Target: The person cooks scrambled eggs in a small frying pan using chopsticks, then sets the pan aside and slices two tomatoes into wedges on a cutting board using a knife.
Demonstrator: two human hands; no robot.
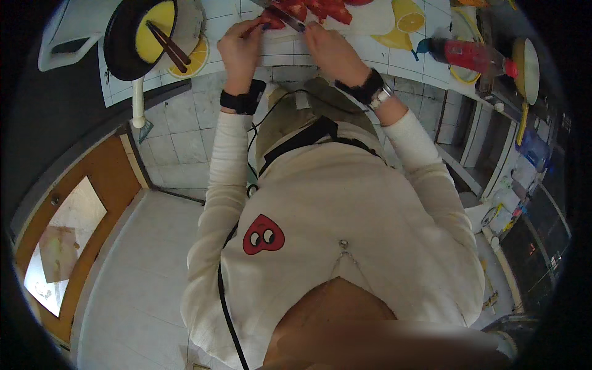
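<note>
- Gripped the knife (pixel 287 15) firmly with the right hand (pixel 336 54), toward half past twelve.
- Seemed to steady a tomato piece (pixel 273 20) with the left hand (pixel 239 52), past eleven.
- Saw cut tomato chunks (pixel 328 11) at twelve, farther off.
- Looked mid-slicing; called for guarded fingertips.
</note>
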